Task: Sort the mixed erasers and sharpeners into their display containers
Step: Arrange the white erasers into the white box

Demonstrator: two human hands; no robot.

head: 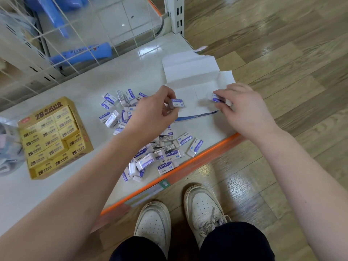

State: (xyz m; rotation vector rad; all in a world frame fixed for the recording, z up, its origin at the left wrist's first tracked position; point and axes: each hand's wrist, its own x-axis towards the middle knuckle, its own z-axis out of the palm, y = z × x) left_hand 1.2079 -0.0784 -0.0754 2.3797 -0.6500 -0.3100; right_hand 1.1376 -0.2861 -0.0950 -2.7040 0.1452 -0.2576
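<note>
A blue-and-white eraser (pixel 178 103) is pinched between the thumb and fingertips of the left hand (pixel 152 112), over the left part of an open white carton (pixel 190 72). A second eraser (pixel 216 98) is gripped by the curled fingers of the right hand (pixel 244 108) over the carton's right side. A heap of loose erasers (pixel 150 149) is spread on the white shelf (pixel 131 72) beside the carton, partly under the left forearm. A yellow box (pixel 54 138) packed with 2B erasers is set well to the left.

Loose erasers (pixel 150 147) crowd the shelf (pixel 94 87) between yellow box (pixel 54 138) and white box (pixel 192 80).
</note>
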